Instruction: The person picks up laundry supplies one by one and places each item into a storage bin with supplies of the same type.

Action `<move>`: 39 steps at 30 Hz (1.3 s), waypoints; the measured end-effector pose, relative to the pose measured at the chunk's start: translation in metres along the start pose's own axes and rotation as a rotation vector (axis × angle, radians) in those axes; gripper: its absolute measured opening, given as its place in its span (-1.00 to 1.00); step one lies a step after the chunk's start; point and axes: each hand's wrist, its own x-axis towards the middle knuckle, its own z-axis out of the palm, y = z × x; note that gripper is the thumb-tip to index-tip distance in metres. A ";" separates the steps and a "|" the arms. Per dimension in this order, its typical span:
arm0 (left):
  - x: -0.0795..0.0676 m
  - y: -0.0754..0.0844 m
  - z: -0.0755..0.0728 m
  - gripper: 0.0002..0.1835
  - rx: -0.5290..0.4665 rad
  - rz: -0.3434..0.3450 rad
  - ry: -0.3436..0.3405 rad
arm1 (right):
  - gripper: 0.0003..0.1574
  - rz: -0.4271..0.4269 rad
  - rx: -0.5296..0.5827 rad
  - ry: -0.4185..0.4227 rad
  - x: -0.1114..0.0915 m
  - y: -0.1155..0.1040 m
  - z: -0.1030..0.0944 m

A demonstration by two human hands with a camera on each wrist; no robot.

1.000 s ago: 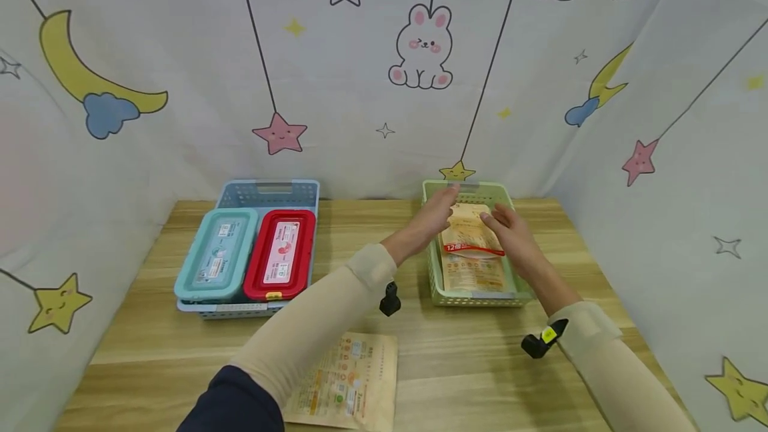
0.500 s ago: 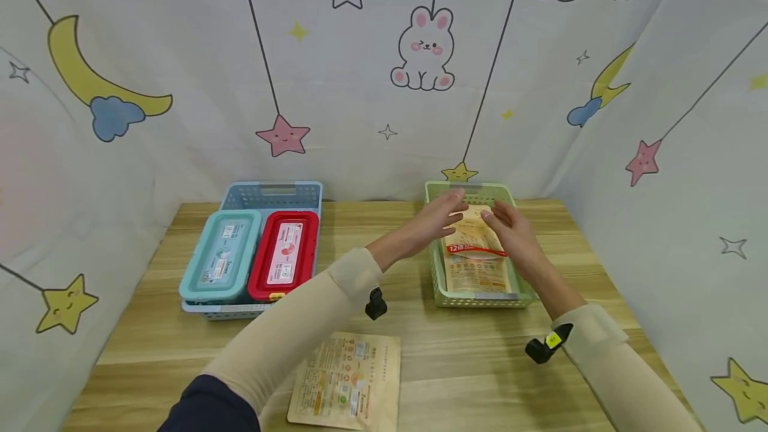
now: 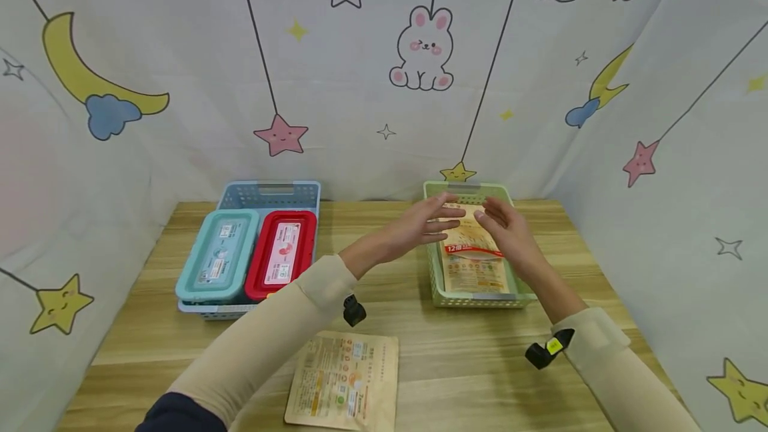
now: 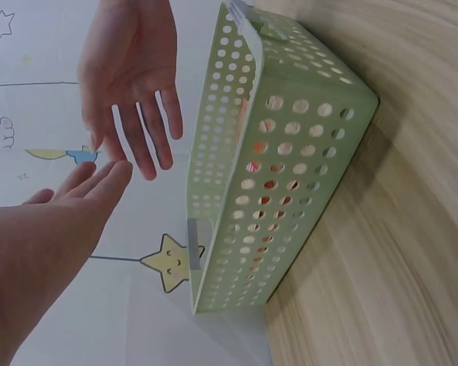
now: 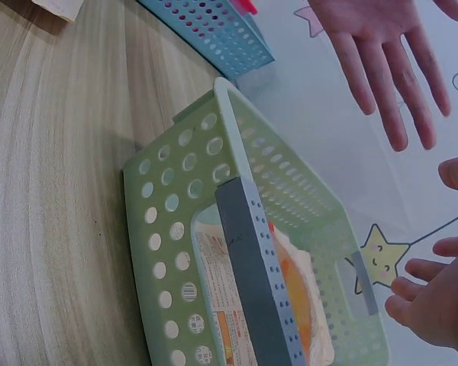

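My left hand (image 3: 417, 225) hovers over the left side of the green basket (image 3: 480, 300), fingers spread and holding nothing. Over the basket's right side is my right hand (image 3: 510, 232), its fingers loosely bent and nothing in its grasp. Both hands are above the rim, palms turned toward each other, as the left wrist view shows with the left hand (image 4: 69, 221) below the right hand (image 4: 133, 76). Inside the basket lie flat tan food pouches (image 3: 475, 275), the upper one with a red band (image 3: 474, 250); the hands partly hide them in the head view.
A blue basket (image 3: 270, 195) at the back left holds a teal-lidded box (image 3: 219, 255) and a red-lidded box (image 3: 282, 252). Another tan printed pouch (image 3: 348, 382) lies flat near the front of the wooden table (image 3: 456, 372). A patterned white curtain (image 3: 360, 72) hangs behind.
My left hand has drawn back to the left from over the pouches, and its fingers have spread. The right hand stays nearly in place. Both baskets and the pouches keep their places.
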 end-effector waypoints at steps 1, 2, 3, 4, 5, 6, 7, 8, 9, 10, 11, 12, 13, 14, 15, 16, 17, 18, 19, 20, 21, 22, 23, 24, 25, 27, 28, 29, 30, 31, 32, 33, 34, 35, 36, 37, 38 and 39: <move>-0.002 0.001 -0.002 -0.29 -0.001 0.004 -0.006 | 0.03 -0.008 -0.009 -0.003 -0.001 -0.001 0.000; -0.004 0.002 -0.004 -0.30 -0.002 0.007 -0.008 | 0.02 -0.017 -0.016 -0.005 -0.001 -0.002 0.001; -0.005 0.002 -0.006 -0.30 -0.002 0.011 -0.007 | 0.01 -0.025 -0.023 -0.009 -0.002 -0.003 0.002; -0.006 0.003 -0.008 -0.30 -0.004 0.013 -0.006 | 0.01 -0.030 -0.028 -0.012 -0.002 -0.004 0.002; -0.008 0.003 -0.009 -0.30 -0.001 0.016 -0.005 | 0.00 -0.033 -0.031 -0.017 -0.003 -0.005 0.003; -0.009 0.002 -0.011 -0.31 0.002 0.017 -0.002 | 0.00 -0.035 -0.033 -0.020 -0.003 -0.005 0.003; -0.010 0.001 -0.013 -0.31 0.000 0.015 0.003 | 0.00 -0.036 -0.032 -0.024 -0.004 -0.006 0.004; -0.011 0.000 -0.014 -0.31 0.000 0.014 0.006 | 0.00 -0.038 -0.026 -0.027 -0.004 -0.006 0.004; -0.012 -0.001 -0.016 -0.31 0.003 0.013 0.009 | 0.00 -0.038 -0.023 -0.032 -0.004 -0.007 0.005; -0.012 -0.002 -0.017 -0.31 0.006 0.009 0.012 | 0.00 -0.040 -0.019 -0.037 -0.004 -0.007 0.005; -0.013 -0.004 -0.019 -0.31 0.007 0.005 0.014 | 0.00 -0.043 -0.016 -0.042 -0.004 -0.007 0.006; -0.014 -0.005 -0.020 -0.31 0.005 0.002 0.017 | 0.00 -0.047 -0.012 -0.045 -0.004 -0.008 0.007; -0.015 -0.007 -0.021 -0.30 0.004 -0.002 0.020 | -0.01 -0.053 -0.009 -0.050 -0.004 -0.009 0.008; -0.016 -0.008 -0.022 -0.30 0.006 -0.005 0.022 | -0.03 -0.059 -0.007 -0.054 -0.004 -0.009 0.009; -0.017 -0.009 -0.024 -0.29 0.001 -0.008 0.024 | -0.04 -0.066 -0.006 -0.057 -0.004 -0.010 0.010; -0.018 -0.010 -0.025 -0.29 -0.004 -0.011 0.028 | -0.06 -0.074 -0.002 -0.058 -0.005 -0.011 0.011; -0.019 -0.011 -0.026 -0.28 -0.007 -0.013 0.031 | -0.08 -0.082 0.000 -0.060 -0.005 -0.012 0.012; -0.020 -0.012 -0.027 -0.28 -0.008 -0.013 0.033 | -0.11 -0.089 0.004 -0.059 -0.006 -0.013 0.013; -0.021 -0.013 -0.027 -0.27 -0.006 -0.014 0.034 | -0.12 -0.092 0.005 -0.060 -0.006 -0.014 0.014; -0.022 -0.013 -0.028 -0.27 -0.009 -0.012 0.033 | -0.14 -0.094 0.004 -0.062 -0.007 -0.015 0.015; -0.023 -0.013 -0.029 -0.27 -0.008 -0.013 0.034 | -0.14 -0.095 0.003 -0.065 -0.009 -0.017 0.016; -0.024 -0.014 -0.030 -0.27 -0.002 -0.014 0.035 | -0.14 -0.096 -0.002 -0.068 -0.010 -0.018 0.017; -0.025 -0.014 -0.031 -0.27 0.000 -0.013 0.032 | -0.14 -0.094 -0.008 -0.072 -0.011 -0.019 0.017; -0.025 -0.014 -0.031 -0.27 0.000 -0.013 0.029 | -0.13 -0.094 -0.017 -0.073 -0.011 -0.020 0.018; -0.027 -0.014 -0.032 -0.27 0.000 -0.016 0.026 | -0.13 -0.096 -0.023 -0.077 -0.012 -0.021 0.019; -0.029 -0.014 -0.034 -0.28 0.007 -0.022 0.016 | -0.13 -0.110 -0.035 -0.082 -0.013 -0.023 0.021; -0.030 -0.014 -0.035 -0.28 0.007 -0.028 0.011 | -0.13 -0.118 -0.040 -0.086 -0.014 -0.023 0.021; -0.031 -0.014 -0.037 -0.28 0.008 -0.035 0.007 | -0.13 -0.122 -0.043 -0.089 -0.014 -0.024 0.022; -0.032 -0.014 -0.038 -0.28 0.010 -0.042 0.003 | -0.13 -0.130 -0.046 -0.092 -0.014 -0.024 0.023; -0.033 -0.014 -0.040 -0.28 0.017 -0.049 0.002 | -0.14 -0.134 -0.049 -0.097 -0.015 -0.025 0.023; -0.034 -0.014 -0.041 -0.28 0.021 -0.055 0.002 | -0.14 -0.138 -0.054 -0.101 -0.015 -0.025 0.024; -0.035 -0.014 -0.043 -0.28 0.026 -0.062 0.005 | -0.14 -0.140 -0.057 -0.106 -0.016 -0.026 0.025; -0.036 -0.014 -0.045 -0.28 0.032 -0.067 0.006 | -0.14 -0.139 -0.060 -0.110 -0.017 -0.026 0.025; -0.037 -0.014 -0.047 -0.29 0.039 -0.070 0.009 | -0.14 -0.143 -0.065 -0.114 -0.017 -0.027 0.026; -0.038 -0.013 -0.049 -0.29 0.045 -0.073 0.009 | -0.14 -0.144 -0.070 -0.115 -0.018 -0.028 0.026; -0.039 -0.013 -0.050 -0.30 0.055 -0.074 0.010 | -0.14 -0.143 -0.077 -0.117 -0.019 -0.029 0.027; -0.040 -0.013 -0.052 -0.31 0.061 -0.076 0.010 | -0.14 -0.142 -0.081 -0.119 -0.020 -0.029 0.027; -0.041 -0.012 -0.053 -0.32 0.065 -0.078 0.010 | -0.14 -0.140 -0.091 -0.121 -0.021 -0.030 0.028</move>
